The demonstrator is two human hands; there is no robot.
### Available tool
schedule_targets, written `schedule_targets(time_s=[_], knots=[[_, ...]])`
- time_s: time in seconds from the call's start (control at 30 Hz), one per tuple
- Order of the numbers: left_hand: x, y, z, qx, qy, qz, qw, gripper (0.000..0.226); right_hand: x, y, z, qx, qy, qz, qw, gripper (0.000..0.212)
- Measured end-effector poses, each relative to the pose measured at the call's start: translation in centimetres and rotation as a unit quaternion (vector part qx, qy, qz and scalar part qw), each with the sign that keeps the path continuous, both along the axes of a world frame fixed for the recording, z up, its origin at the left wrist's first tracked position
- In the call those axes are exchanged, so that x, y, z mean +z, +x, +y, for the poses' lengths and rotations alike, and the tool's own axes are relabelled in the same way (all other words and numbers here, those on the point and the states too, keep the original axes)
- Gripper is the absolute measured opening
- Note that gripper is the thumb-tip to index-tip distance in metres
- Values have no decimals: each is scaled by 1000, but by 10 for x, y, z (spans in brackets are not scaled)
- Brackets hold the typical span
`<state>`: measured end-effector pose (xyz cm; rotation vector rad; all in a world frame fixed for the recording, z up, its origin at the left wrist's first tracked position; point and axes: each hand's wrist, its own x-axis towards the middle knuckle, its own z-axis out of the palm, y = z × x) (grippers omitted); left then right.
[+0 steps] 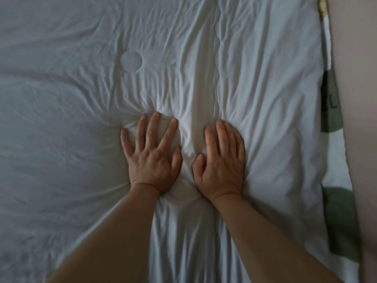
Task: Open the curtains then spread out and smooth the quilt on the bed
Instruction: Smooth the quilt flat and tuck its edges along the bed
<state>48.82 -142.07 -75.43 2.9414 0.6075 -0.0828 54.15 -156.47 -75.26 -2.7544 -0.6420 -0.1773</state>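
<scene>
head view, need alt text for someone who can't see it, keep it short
Seen from above, a person's left hand and right hand press flat, side by side, into a wrinkled white quilt in dim light. A stitched circle marks the quilt beyond the left hand, and a white sheet with green patches shows along its right edge.

On my feed the bed itself is hidden; a white quilt (81, 150) covers nearly all of it, heavily wrinkled, with a stitched round patch (131, 61) up left; along the right edge a strip of white fabric with green blocks (331, 94) peeks out; probably a sheet or the quilt's underside, too dim to tell.
</scene>
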Motion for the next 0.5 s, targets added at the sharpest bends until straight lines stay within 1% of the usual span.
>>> schedule_targets(time_s=[0.23, 0.37, 0.5], knots=[[-3, -4, 1, -4, -7, -24, 1000, 63, 2, -5, -2, -4, -10, -14, 1000, 59], [3, -13, -1, -13, -27, -4, 1000, 59, 3, -25, -18, 0, -24, -2, 1000, 54], [15, -78, -29, -17, -68, 16, 997, 58, 7, -90, -50, -12, -53, 33, 998, 54]])
